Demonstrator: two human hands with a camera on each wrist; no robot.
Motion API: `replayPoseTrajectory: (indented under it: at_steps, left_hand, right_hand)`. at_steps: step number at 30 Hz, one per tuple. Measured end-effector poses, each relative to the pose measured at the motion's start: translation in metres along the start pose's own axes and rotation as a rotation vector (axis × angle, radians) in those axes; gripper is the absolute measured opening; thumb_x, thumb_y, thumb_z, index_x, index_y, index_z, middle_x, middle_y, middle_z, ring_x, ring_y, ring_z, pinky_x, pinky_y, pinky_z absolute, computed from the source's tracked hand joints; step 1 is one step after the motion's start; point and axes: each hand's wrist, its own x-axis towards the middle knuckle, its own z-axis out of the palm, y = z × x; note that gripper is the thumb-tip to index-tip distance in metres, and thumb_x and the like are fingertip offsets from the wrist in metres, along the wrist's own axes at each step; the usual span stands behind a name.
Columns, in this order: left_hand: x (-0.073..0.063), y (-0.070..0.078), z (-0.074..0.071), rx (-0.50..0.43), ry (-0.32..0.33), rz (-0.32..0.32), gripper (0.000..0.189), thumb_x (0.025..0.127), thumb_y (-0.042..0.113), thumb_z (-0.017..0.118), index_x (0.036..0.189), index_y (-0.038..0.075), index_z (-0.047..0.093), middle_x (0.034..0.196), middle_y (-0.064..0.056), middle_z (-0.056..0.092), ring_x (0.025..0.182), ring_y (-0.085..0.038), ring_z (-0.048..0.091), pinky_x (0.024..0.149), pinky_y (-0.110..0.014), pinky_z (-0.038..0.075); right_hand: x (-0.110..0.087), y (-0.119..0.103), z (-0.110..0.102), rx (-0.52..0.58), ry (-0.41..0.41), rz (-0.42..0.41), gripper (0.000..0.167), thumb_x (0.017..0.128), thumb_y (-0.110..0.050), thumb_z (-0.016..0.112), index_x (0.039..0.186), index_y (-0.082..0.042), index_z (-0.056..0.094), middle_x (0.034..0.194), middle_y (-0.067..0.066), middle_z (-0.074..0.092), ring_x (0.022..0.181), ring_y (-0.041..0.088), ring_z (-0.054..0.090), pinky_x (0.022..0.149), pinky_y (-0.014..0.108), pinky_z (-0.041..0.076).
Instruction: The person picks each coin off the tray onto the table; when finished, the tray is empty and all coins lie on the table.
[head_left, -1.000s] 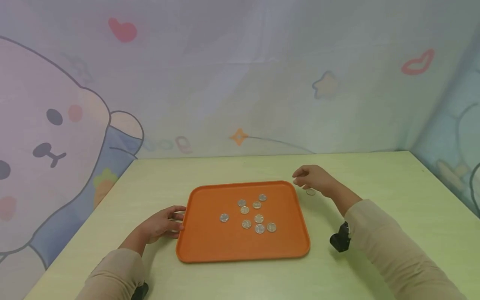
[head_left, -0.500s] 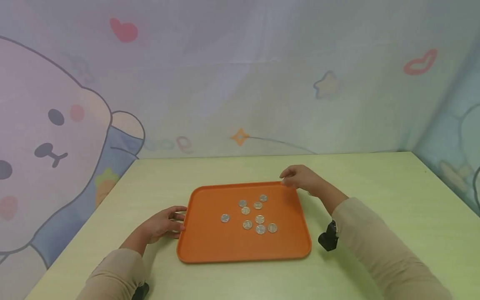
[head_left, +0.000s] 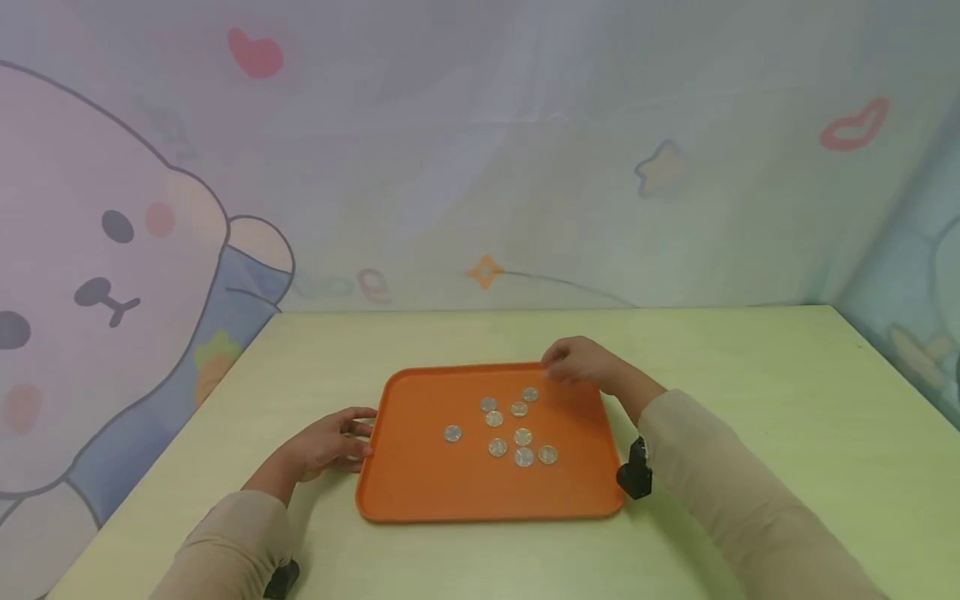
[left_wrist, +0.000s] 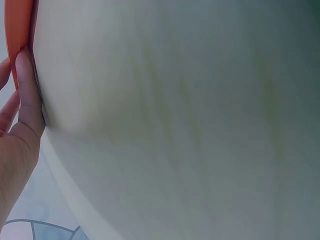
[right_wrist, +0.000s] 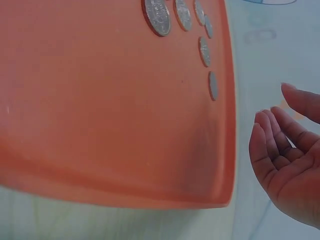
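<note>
An orange tray lies on the table with several silver coins spread flat over its middle and right part. At the tray's left rim, my left hand rests with straight, spread fingers; the left wrist view has its thumb against the tray's edge. My right hand is over the far right corner, close to the farthest coin. Seen from the right wrist, its fingers are loosely bent with the thumb apart, and no coin shows between them.
The pale yellow-green table extends around the tray and ends at a printed backdrop cloth. A black wrist camera on the right sleeve hangs near the tray's right rim.
My right hand has moved left, from beside the tray to over its far right corner. A coin on the table to the right is now hidden behind the arm. The left hand has stayed put.
</note>
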Motion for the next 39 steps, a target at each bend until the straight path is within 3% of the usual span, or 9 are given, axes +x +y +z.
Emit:
replayPoseTrajectory:
  at_steps: [8, 15, 23, 27, 31, 32, 34, 36, 39]
  left_hand:
    - [0.003, 0.000, -0.001, 0.004, 0.004, -0.011, 0.061, 0.078, -0.001, 0.058, 0.130, -0.002, 0.026, 0.115, -0.019, 0.038, 0.084, -0.019, 0.053, 0.073, -0.036, 0.047]
    - [0.004, -0.001, -0.001, 0.001, 0.009, -0.009, 0.062, 0.078, -0.002, 0.057, 0.130, -0.002, 0.025, 0.114, -0.019, 0.038, 0.083, -0.019, 0.053, 0.072, -0.035, 0.047]
    - [0.003, 0.000, 0.001, 0.009, 0.021, -0.015, 0.060, 0.078, -0.003, 0.057, 0.130, -0.002, 0.026, 0.114, -0.019, 0.038, 0.082, -0.019, 0.052, 0.072, -0.035, 0.048]
    - [0.003, 0.000, 0.000, 0.006, 0.017, -0.013, 0.061, 0.078, -0.003, 0.057, 0.130, -0.002, 0.026, 0.114, -0.019, 0.038, 0.082, -0.018, 0.052, 0.072, -0.035, 0.048]
    - [0.002, 0.000, 0.001, 0.003, 0.012, -0.008, 0.061, 0.078, -0.003, 0.057, 0.130, -0.003, 0.026, 0.113, -0.018, 0.038, 0.081, -0.018, 0.053, 0.071, -0.035, 0.048]
    - [0.002, 0.000, 0.002, 0.003, 0.011, -0.006, 0.061, 0.078, -0.003, 0.057, 0.130, -0.003, 0.025, 0.112, -0.018, 0.038, 0.081, -0.018, 0.053, 0.071, -0.035, 0.048]
    - [0.002, 0.000, 0.002, 0.002, 0.012, -0.002, 0.061, 0.078, -0.003, 0.057, 0.130, -0.003, 0.026, 0.112, -0.018, 0.038, 0.080, -0.018, 0.053, 0.071, -0.035, 0.048]
    - [0.001, 0.001, 0.002, 0.004, 0.011, 0.001, 0.061, 0.078, -0.003, 0.057, 0.130, -0.003, 0.025, 0.112, -0.018, 0.039, 0.080, -0.018, 0.053, 0.071, -0.035, 0.048]
    - [0.001, 0.001, 0.002, 0.005, 0.009, 0.002, 0.060, 0.078, -0.003, 0.057, 0.130, -0.003, 0.025, 0.111, -0.018, 0.039, 0.080, -0.018, 0.053, 0.071, -0.035, 0.048]
  right_hand:
    - [0.007, -0.003, 0.004, -0.049, -0.027, 0.032, 0.033, 0.079, -0.008, 0.056, 0.107, 0.009, 0.051, 0.093, 0.014, 0.056, 0.081, 0.027, 0.054, 0.072, 0.036, 0.045]
    - [0.016, 0.002, 0.007, -0.138, -0.088, 0.008, 0.033, 0.079, -0.007, 0.056, 0.107, 0.010, 0.051, 0.088, 0.013, 0.057, 0.076, 0.024, 0.055, 0.067, 0.033, 0.046]
    - [0.021, 0.002, 0.016, -0.285, -0.097, 0.060, 0.031, 0.077, -0.008, 0.058, 0.106, 0.002, 0.055, 0.092, 0.010, 0.055, 0.072, 0.021, 0.049, 0.066, 0.031, 0.043]
    - [0.049, 0.037, 0.018, -0.319, -0.110, -0.006, 0.034, 0.076, -0.023, 0.064, 0.104, -0.004, 0.058, 0.091, 0.007, 0.056, 0.070, 0.019, 0.051, 0.062, 0.031, 0.043]
    - [0.100, 0.101, 0.021, -0.419, -0.090, -0.091, 0.033, 0.074, -0.033, 0.065, 0.097, -0.009, 0.060, 0.085, 0.004, 0.056, 0.067, 0.018, 0.050, 0.056, 0.032, 0.041]
    - [0.108, 0.109, 0.022, -0.457, -0.083, -0.085, 0.031, 0.074, -0.033, 0.065, 0.096, -0.011, 0.060, 0.085, 0.004, 0.055, 0.068, 0.019, 0.049, 0.058, 0.033, 0.041]
    - [0.120, 0.124, 0.025, -0.518, -0.046, -0.157, 0.028, 0.073, -0.034, 0.065, 0.089, -0.012, 0.060, 0.081, 0.003, 0.055, 0.066, 0.018, 0.048, 0.055, 0.031, 0.040]
    - [0.109, 0.108, 0.025, -0.530, -0.053, -0.129, 0.027, 0.073, -0.036, 0.066, 0.086, -0.014, 0.059, 0.082, 0.002, 0.054, 0.069, 0.018, 0.047, 0.059, 0.032, 0.040]
    - [0.066, 0.050, 0.028, -0.540, -0.040, -0.076, 0.022, 0.076, -0.027, 0.064, 0.085, -0.007, 0.058, 0.082, 0.006, 0.054, 0.072, 0.021, 0.047, 0.062, 0.032, 0.041]
